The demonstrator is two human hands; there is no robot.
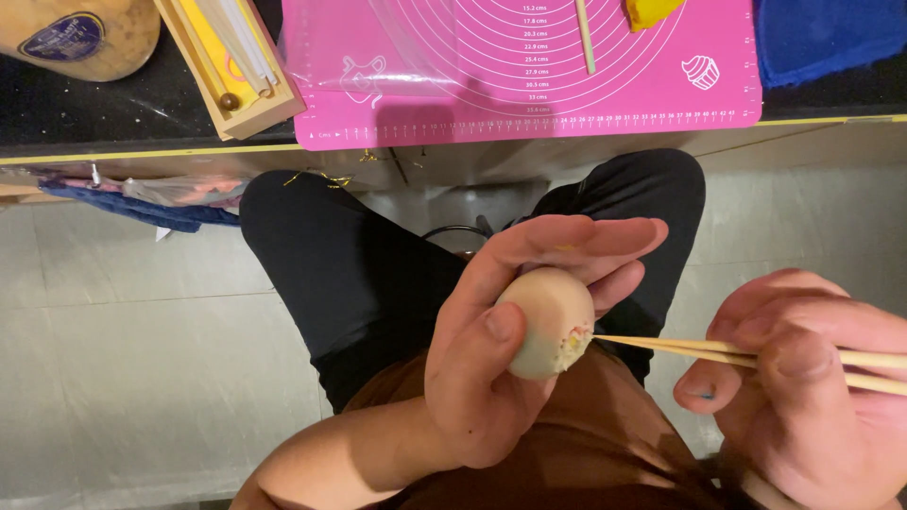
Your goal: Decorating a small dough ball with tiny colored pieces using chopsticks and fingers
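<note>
Head view: looking straight down at both hands over the lap, counter edge at the top.
Left hand (491, 349): cupped around a dough ball (546, 323), thumb pressed on its near face, fingers curled over the far side, index and middle stretched out to the right above it.
Dough ball: pale, egg-shaped, sits in the left palm; a small speckled patch of yellow and pink on its right side.
Right hand (803, 378): closed in a pinch on a pair of chopsticks (699, 351), thumb on top, fingers wrapped beneath.
Chopsticks: thin, light wood, near horizontal, tips close together and touching the speckled patch on the ball.
Hand spacing: right hand well apart from the ball, linked only by the sticks.
Left forearm: enters from bottom centre, angled up and right.
Below hands: black trousers, brown garment, pale tiled floor.
Counter: pink silicone mat (529, 85) with ring markings, a wooden stick (586, 38) on it, yellow dough lump (652, 11) at its top edge.
Left of mat: wooden box (236, 66) holding white rods.
Top right: blue cloth (827, 38).
</note>
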